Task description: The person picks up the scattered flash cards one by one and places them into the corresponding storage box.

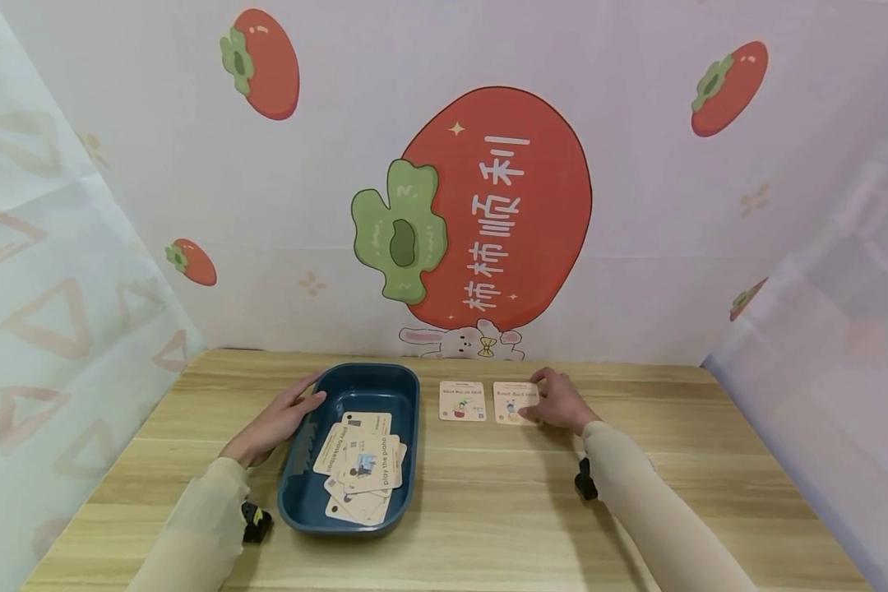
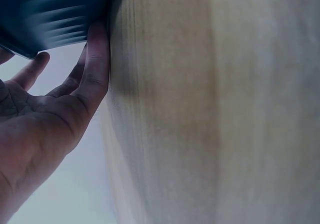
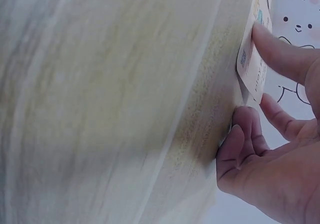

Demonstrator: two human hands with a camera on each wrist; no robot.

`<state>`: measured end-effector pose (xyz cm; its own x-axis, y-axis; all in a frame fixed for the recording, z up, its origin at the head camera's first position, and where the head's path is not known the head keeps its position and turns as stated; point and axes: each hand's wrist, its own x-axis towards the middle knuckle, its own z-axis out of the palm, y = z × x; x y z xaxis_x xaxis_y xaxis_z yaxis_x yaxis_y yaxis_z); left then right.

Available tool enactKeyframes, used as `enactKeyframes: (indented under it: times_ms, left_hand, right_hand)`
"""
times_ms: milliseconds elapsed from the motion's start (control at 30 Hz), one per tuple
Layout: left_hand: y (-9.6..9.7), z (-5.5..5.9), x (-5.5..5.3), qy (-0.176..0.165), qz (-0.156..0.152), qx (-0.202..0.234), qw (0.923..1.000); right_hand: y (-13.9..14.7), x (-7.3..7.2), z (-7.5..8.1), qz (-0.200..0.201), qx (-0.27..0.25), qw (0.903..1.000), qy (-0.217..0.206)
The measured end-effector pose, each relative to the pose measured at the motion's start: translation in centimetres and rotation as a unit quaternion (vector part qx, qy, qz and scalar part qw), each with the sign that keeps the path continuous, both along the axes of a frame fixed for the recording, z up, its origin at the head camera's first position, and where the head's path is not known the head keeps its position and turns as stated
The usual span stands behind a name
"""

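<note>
My left hand [image 1: 289, 415] is at the left side of a dark blue plastic bin [image 1: 413, 460]. Its thumb reaches over the rim; in the left wrist view, fingers [image 2: 96, 59] touch the bin's ribbed outer wall close to the tabletop. Inside the bin lies a loose pile of printed cards [image 1: 373, 464], the top one reading "play the piano". My right hand [image 1: 562, 401] pinches the "play ping pong" card [image 1: 511, 403] by its right end. In the right wrist view, the thumb lies on the card's printed face, and that end stands slightly up from the table.
Left of the pinched card, a "play on the slide" card [image 1: 462, 401] lies flat on the wooden table [image 1: 488, 510]. A pale wall covering [image 1: 303, 205] with persimmon pictures rises behind the table, with white sheets at both sides. Black wrist devices [image 1: 256, 523] show below both hands.
</note>
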<state>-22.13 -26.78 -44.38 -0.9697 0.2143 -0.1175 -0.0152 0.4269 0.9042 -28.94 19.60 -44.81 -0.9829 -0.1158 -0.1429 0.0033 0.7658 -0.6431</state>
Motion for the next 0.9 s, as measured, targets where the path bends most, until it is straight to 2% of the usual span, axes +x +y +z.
enactKeyframes:
  times_ms: [300,567,900]
  left_hand:
    - [-0.1,-0.1,0.0,0.0,-0.003,0.003,1.0]
    - [-0.1,-0.1,0.0,-0.006,0.004,0.001,1.0]
    - [-0.1,-0.3,-0.2,-0.007,0.004,0.002,1.0]
  right_hand:
    - [0.7,0.4,0.5,0.014,-0.027,0.9991,0.029]
    - [1.3,0.8,1.0,0.0,-0.034,0.9989,0.033]
    - [2.0,1.4,1.9,0.014,-0.05,0.9979,0.04]
